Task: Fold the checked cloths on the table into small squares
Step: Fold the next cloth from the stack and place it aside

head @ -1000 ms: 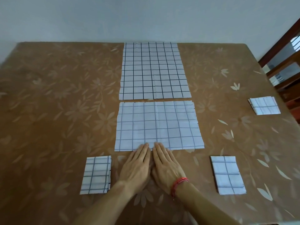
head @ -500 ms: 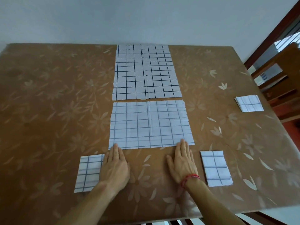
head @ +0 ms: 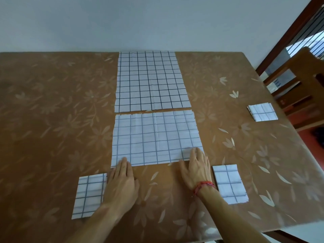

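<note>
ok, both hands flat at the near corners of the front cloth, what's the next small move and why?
Probably pinch those two near corners and lift the edge toward the far edge for the first fold. The left hand and right hand lie open, fingers on the near edge of the unfolded cloth, which lies flat and smooth. Three folded squares, such as the one near the left hand, show the goal.

**Hands part along the cloth's near edge**

A second ago both palms lie together at the middle of the near cloth's (head: 156,137) front edge. Now the left hand (head: 122,183) sits at the left corner, fingertips just over the hem, and the right hand (head: 196,167) at the right corner, fingers further onto the fabric. Both lie flat, fingers extended.
</note>
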Available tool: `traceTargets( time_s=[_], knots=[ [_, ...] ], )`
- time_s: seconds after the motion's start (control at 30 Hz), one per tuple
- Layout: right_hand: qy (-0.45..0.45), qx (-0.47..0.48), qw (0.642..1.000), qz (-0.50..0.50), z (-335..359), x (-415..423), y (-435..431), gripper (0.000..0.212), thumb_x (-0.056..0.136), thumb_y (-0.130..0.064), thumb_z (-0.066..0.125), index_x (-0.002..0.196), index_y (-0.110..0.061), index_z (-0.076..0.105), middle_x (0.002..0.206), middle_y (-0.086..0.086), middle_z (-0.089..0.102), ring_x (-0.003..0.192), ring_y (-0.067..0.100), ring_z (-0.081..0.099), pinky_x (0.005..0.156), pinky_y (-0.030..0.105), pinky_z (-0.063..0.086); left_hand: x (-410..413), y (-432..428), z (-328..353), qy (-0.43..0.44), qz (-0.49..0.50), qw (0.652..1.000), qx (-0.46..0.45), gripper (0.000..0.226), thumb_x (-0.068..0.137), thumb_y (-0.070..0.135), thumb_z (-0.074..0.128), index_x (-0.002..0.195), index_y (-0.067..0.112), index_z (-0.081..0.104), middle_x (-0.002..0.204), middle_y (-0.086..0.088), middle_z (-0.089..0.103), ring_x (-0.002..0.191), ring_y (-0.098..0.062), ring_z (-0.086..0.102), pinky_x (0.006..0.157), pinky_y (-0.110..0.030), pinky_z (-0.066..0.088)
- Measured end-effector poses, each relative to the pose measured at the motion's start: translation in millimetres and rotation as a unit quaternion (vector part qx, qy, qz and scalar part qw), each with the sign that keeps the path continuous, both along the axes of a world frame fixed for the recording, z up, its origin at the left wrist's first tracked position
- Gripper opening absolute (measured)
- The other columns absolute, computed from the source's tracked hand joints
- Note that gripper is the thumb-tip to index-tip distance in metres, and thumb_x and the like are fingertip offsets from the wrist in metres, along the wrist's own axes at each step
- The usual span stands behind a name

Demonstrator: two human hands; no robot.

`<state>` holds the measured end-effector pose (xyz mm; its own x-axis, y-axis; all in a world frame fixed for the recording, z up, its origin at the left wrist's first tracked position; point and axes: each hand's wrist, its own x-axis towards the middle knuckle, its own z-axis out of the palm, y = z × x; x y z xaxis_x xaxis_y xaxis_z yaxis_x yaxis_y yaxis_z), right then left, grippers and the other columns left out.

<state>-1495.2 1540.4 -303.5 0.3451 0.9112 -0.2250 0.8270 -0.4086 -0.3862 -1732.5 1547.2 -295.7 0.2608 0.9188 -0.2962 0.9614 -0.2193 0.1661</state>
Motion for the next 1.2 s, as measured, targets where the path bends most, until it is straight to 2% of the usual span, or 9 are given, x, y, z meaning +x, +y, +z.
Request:
traceTargets(
  time_s=[0.1, 0.13, 0.23, 0.33, 0.47, 0.6, 1.03, 1.13, 1.2],
  knots=[
    [-0.001, 0.017, 0.999, -0.035, 7.1, 18.5, 27.1, 0.061, 0.09, -0.044, 0.049, 0.142, -0.014, 0.033, 0.144, 0.009, 0.036, 0.135, 0.029, 0.029, 0.109, 0.042, 0.028, 10.9, 3.8, -0.6, 0.008, -0.05, 0.998, 0.028, 0.06, 0.092, 0.036, 0.037, 0.136, -0.002, 0.051, 0.148, -0.018, 0.042, 0.136, -0.028, 0.043, 0.108, -0.037, 0.025],
    [0.001, 0.013, 0.999, -0.053, 10.0, 24.6, 37.2, 0.061, 0.089, -0.043, 0.052, 0.14, -0.015, 0.035, 0.14, 0.01, 0.039, 0.132, 0.03, 0.031, 0.105, 0.043, 0.031, 15.6, 4.1, -0.8, 0.008, -0.066, 0.998, 0.015, 0.058, 0.092, 0.036, 0.043, 0.137, -0.001, 0.051, 0.148, -0.016, 0.042, 0.136, -0.027, 0.043, 0.108, -0.038, 0.025],
    [0.008, 0.003, 0.995, -0.099, 17.1, 40.1, 64.2, 0.054, 0.085, -0.041, 0.06, 0.13, -0.013, 0.046, 0.127, 0.013, 0.047, 0.122, 0.033, 0.038, 0.097, 0.043, 0.038, 28.7, 5.4, -6.8, -0.027, -0.117, 0.992, 0.035, 0.058, 0.101, 0.031, 0.032, 0.151, 0.005, 0.019, 0.16, -0.007, 0.006, 0.149, -0.021, 0.01, 0.116, -0.034, 0.003],
    [0.049, -0.01, 0.991, -0.127, 17.4, 51.8, 83.3, 0.042, 0.081, -0.037, 0.066, 0.112, -0.01, 0.053, 0.11, 0.011, 0.053, 0.11, 0.032, 0.045, 0.085, 0.039, 0.041, 43.9, 15.8, -3.6, -0.036, -0.119, 0.992, 0.025, 0.056, 0.098, 0.033, 0.026, 0.144, 0.006, 0.042, 0.155, -0.009, 0.028, 0.143, -0.022, 0.031, 0.113, -0.035, 0.021],
    [0.096, -0.009, 0.983, -0.155, 14.6, 60.8, 100.5, 0.04, 0.076, -0.039, 0.07, 0.1, -0.011, 0.056, 0.099, 0.008, 0.06, 0.101, 0.031, 0.053, 0.084, 0.04, 0.048, 55.1, 32.9, -10.6, -0.066, -0.12, 0.99, -0.015, 0.059, 0.105, 0.03, 0.024, 0.153, 0.011, -0.005, 0.159, -0.001, -0.019, 0.147, -0.015, -0.017, 0.12, -0.032, -0.007],
    [0.118, 0.0, 0.976, -0.181, 14.1, 61.2, 108.9, 0.027, 0.077, -0.029, 0.07, 0.074, -0.01, 0.051, 0.068, 0.002, 0.05, 0.075, 0.026, 0.052, 0.062, 0.031, 0.044, 57.6, 38.5, -14.6, -0.064, -0.114, 0.991, -0.027, 0.059, 0.106, 0.03, 0.024, 0.154, 0.013, -0.005, 0.161, 0.002, -0.018, 0.146, -0.012, -0.019, 0.122, -0.033, -0.003],
    [0.264, -0.016, 0.929, -0.258, 19.0, 65.2, 120.2, 0.056, 0.06, -0.047, 0.085, 0.086, 0.0, 0.07, 0.082, 0.016, 0.07, 0.082, 0.032, 0.067, 0.074, 0.037, 0.055, 53.3, 38.5, -22.4, -0.096, -0.108, 0.989, -0.035, 0.058, 0.105, 0.027, 0.025, 0.155, 0.015, -0.002, 0.161, 0.004, -0.016, 0.146, -0.009, -0.019, 0.121, -0.03, -0.003],
    [0.301, 0.015, 0.915, -0.268, 24.4, 65.3, 119.0, 0.042, 0.069, -0.041, 0.08, 0.068, -0.009, 0.053, 0.066, 0.003, 0.05, 0.062, 0.02, 0.049, 0.058, 0.031, 0.046, 52.6, 38.7, -20.9, -0.101, -0.112, 0.988, -0.029, 0.058, 0.105, 0.028, 0.026, 0.155, 0.015, -0.002, 0.161, 0.004, -0.017, 0.146, -0.009, -0.019, 0.12, -0.029, -0.005],
    [0.317, 0.031, 0.908, -0.271, 22.4, 66.4, 116.2, 0.033, 0.07, -0.034, 0.076, 0.073, -0.004, 0.062, 0.069, 0.005, 0.052, 0.065, 0.02, 0.05, 0.065, 0.038, 0.053, 51.8, 38.2, -18.6, -0.103, -0.116, 0.988, -0.025, 0.059, 0.105, 0.029, 0.027, 0.155, 0.015, -0.002, 0.161, 0.004, -0.016, 0.146, -0.009, -0.019, 0.119, -0.027, -0.007]
  ],
)
